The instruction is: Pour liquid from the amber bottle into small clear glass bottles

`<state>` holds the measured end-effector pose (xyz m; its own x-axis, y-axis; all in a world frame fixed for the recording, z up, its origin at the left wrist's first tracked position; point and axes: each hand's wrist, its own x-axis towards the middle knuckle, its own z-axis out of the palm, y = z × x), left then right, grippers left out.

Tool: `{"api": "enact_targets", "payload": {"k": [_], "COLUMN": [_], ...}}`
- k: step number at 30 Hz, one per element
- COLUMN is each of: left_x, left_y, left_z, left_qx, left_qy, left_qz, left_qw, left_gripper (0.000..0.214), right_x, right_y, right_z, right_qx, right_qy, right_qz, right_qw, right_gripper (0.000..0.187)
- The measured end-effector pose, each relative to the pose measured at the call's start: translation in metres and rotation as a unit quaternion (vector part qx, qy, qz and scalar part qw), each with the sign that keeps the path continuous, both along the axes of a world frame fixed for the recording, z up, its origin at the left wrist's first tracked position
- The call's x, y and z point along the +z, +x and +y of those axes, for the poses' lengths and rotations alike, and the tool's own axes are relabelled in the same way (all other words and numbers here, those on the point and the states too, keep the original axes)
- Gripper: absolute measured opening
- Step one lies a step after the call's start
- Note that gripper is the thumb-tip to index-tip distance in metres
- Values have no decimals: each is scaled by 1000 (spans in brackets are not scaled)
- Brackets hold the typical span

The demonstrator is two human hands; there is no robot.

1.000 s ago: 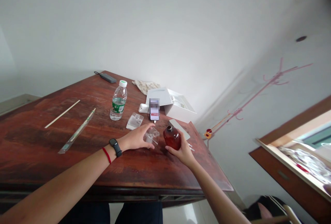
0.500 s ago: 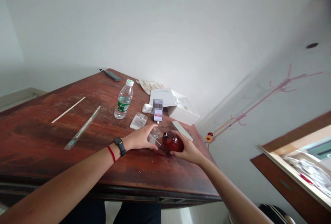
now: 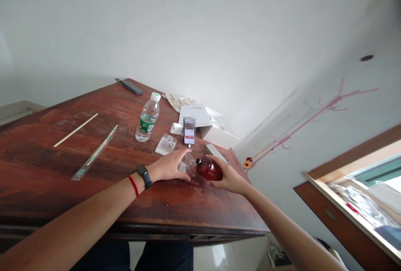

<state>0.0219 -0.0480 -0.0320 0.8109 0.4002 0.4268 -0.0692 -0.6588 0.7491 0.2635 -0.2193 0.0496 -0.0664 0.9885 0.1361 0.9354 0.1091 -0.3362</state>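
Observation:
My right hand (image 3: 227,175) is wrapped round a round dark-red bottle (image 3: 210,169) that lies tipped on its side. The bottle's open mouth points left, at the edge of a clear plastic container (image 3: 187,166). Around that container curve the thumb and fingers of my left hand (image 3: 171,165), which wears a black watch and a red cord at the wrist. Whether liquid is coming out of the bottle, I cannot tell. Just behind my left hand lies a clear square plastic piece (image 3: 166,144), perhaps a lid.
On the wooden table (image 3: 131,198) stand a water bottle (image 3: 147,120) and a phone (image 3: 189,132). Behind are a white box (image 3: 217,135), a cloth (image 3: 178,102) and a grey device (image 3: 133,87). A thin stick (image 3: 76,130) and a wrapped chopstick packet (image 3: 95,152) lie left.
The red bottle has tipped further, its mouth now lower and pointing more toward the clear container. My left hand stays around the container. The whole view has shifted slightly.

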Motion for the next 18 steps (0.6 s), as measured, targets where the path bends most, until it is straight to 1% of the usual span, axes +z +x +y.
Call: {"api": "enact_targets", "payload": {"k": [18], "left_x": [4], "left_y": [-1], "left_z": [-2], "left_qx": [3], "left_qy": [-3], "left_qz": [23], "left_qw": [1000], "left_gripper": [106], "right_x": [23], "right_y": [-5], "right_z": [6], "right_qx": [13], "right_qy": [-56], "right_qz": [-14], "right_qw": [998], "right_gripper": [91]}}
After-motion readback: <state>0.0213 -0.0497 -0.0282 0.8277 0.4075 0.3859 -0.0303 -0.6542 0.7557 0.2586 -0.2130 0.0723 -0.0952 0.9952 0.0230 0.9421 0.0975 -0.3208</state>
